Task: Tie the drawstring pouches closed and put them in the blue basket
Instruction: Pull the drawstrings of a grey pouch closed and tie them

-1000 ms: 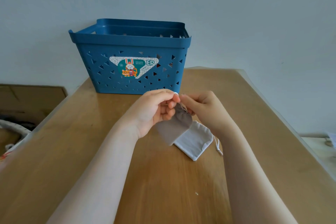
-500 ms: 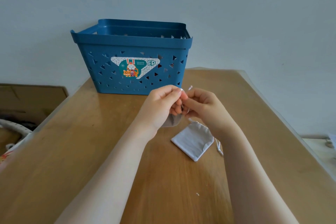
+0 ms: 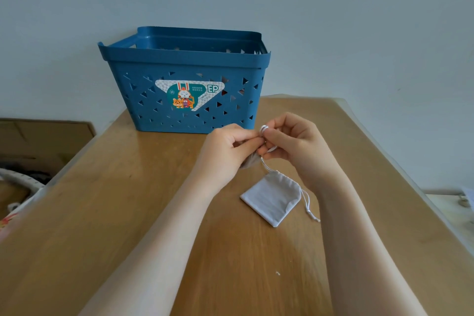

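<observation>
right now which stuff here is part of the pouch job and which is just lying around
Part of the job:
- grey pouch, pinched by left hand
- its drawstring, held by right hand
- white pouch on the table
- blue basket

Just lying about:
- cardboard box left of the table
- white crumb

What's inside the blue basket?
Only the blue basket's far inner wall and its triangle holes show. Its front wall hides the bottom, so any pouches inside cannot be seen.

Basket (image 3: 128, 64) is smooth blue plastic w/ a shiny sticker (image 3: 188, 95). Pouch (image 3: 272, 197) is soft matt cloth. Table (image 3: 102, 213) is shiny wood.
</observation>
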A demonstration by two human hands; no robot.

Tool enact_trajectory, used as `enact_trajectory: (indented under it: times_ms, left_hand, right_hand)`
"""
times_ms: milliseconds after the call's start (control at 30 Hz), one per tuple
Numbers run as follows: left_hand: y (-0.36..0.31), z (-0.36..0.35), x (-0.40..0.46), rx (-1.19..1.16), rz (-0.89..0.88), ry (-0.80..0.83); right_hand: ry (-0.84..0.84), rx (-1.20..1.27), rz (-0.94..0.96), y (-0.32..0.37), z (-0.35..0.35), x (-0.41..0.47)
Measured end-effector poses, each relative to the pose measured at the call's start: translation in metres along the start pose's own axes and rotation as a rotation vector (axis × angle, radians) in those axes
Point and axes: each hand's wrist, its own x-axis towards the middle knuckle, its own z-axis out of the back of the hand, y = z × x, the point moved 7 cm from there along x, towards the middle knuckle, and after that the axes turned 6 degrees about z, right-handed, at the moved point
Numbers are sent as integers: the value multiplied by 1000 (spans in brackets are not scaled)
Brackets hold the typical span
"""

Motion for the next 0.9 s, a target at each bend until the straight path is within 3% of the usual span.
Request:
enact_trajectory:
  times_ms: [167, 267, 367, 500, 600, 700, 767, 833, 900]
  left_hand:
    - [4, -3, -2, -74, 76, -20]
    - [9, 0, 0, -224, 154, -38]
    - [8, -3, 2, -300, 152, 55]
    - [0, -4, 2, -61, 1, 91]
    - [-1, -5, 0, 199, -139, 35]
    - [-5, -4, -1, 281, -241, -33]
    - [1, -8, 2, 200, -184, 44]
    - [12, -19, 2, 44, -16, 208]
    - [21, -24, 0, 26, 105, 258]
  right_hand:
    - [31, -87, 3, -2, 0, 0]
    - [14, 37, 5, -4, 8, 2]
    - [-24, 177, 5, -4, 18, 1]
    - [-78, 192, -47, -6, 27, 0]
    - [-68, 122, -52, -6, 25, 1]
    - [-48, 50, -32, -1, 20, 2]
    - [-44, -5, -7, 5, 19, 2]
    - [-22, -87, 42, 12, 19, 1]
    - [22, -186, 97, 18, 16, 0]
